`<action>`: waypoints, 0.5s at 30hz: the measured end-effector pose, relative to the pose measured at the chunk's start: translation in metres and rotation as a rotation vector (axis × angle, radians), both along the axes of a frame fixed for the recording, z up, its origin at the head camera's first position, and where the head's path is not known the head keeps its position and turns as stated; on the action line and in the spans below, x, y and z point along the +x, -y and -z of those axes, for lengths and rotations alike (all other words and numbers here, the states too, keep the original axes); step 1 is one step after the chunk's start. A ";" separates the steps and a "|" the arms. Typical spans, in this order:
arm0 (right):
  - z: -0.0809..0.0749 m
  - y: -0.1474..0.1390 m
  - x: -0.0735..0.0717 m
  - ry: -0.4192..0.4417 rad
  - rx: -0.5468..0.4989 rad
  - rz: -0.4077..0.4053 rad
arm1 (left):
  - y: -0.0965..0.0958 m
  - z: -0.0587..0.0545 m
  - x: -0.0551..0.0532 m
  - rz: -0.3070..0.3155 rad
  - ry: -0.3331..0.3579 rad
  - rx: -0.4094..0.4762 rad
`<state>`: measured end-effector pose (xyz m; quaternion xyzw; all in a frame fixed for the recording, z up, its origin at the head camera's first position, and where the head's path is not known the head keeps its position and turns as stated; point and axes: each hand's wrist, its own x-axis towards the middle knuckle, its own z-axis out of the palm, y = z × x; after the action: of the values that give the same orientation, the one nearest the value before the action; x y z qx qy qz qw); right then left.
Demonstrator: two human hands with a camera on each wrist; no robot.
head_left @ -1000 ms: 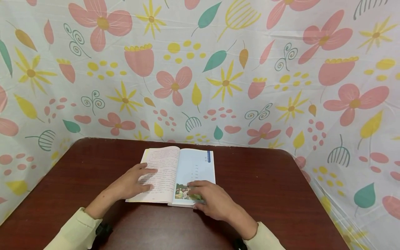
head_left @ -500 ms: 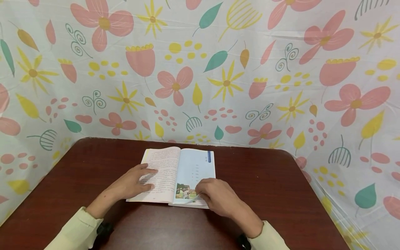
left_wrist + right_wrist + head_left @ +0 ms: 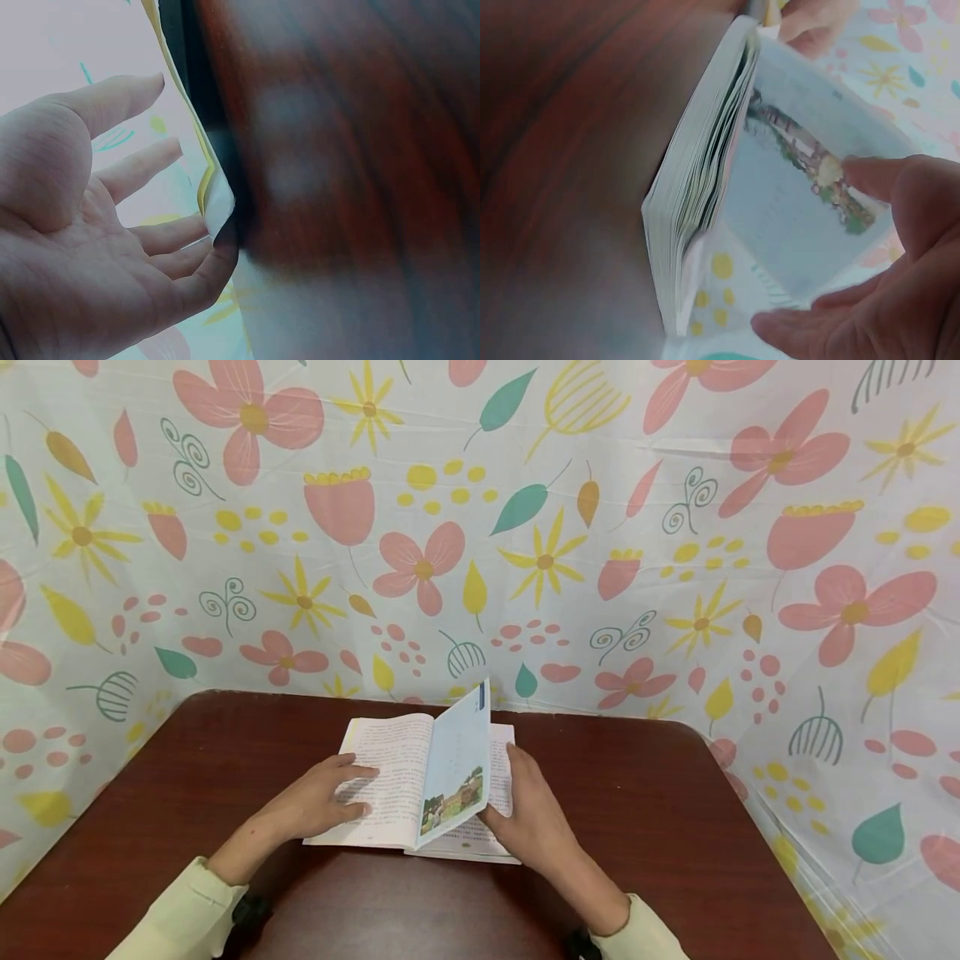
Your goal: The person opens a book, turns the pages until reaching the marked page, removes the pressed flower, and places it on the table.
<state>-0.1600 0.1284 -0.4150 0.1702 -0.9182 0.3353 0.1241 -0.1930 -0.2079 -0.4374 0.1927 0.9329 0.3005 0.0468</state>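
An open book (image 3: 386, 777) lies on the table, its left side a page of printed text. One illustrated light-blue page (image 3: 459, 760) stands raised and tilted, with another text page (image 3: 501, 760) showing beneath it. My left hand (image 3: 318, 793) rests on the left page with fingers spread; the left wrist view shows its fingertips by the book's edge (image 3: 191, 112). At the raised page's lower right edge is my right hand (image 3: 536, 814), thumb touching the page and fingers extended beside the book. In the right wrist view, a wide gap separates that thumb (image 3: 874, 178) from the other fingers (image 3: 802, 326).
The dark reddish-brown table (image 3: 637, 802) extends around the book. A white floral-printed curtain (image 3: 480, 527) hangs behind and along both sides. Pale sleeves (image 3: 180, 910) cover both forearms, with black wrist-worn devices (image 3: 250, 910) beneath them.
The light-blue page has lifted from flat and swung leftward, uncovering a text page. My right hand's fingers have gone from curled at the page to extended. The left hand stays in place.
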 end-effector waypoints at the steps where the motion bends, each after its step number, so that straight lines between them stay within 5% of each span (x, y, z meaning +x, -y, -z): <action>1: -0.001 0.001 0.001 0.017 -0.015 -0.016 | 0.000 0.000 0.000 0.003 0.000 0.003; 9: -0.004 0.013 0.013 0.005 -0.043 -0.243 | 0.000 0.001 -0.001 0.009 -0.024 0.021; 15: 0.000 0.018 0.023 -0.015 0.039 -0.364 | -0.001 -0.001 -0.005 -0.082 0.050 0.077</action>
<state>-0.1371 0.1100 -0.4146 0.3385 -0.8777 0.3330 0.0649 -0.1977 -0.2067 -0.4368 0.1486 0.9264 0.3423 0.0503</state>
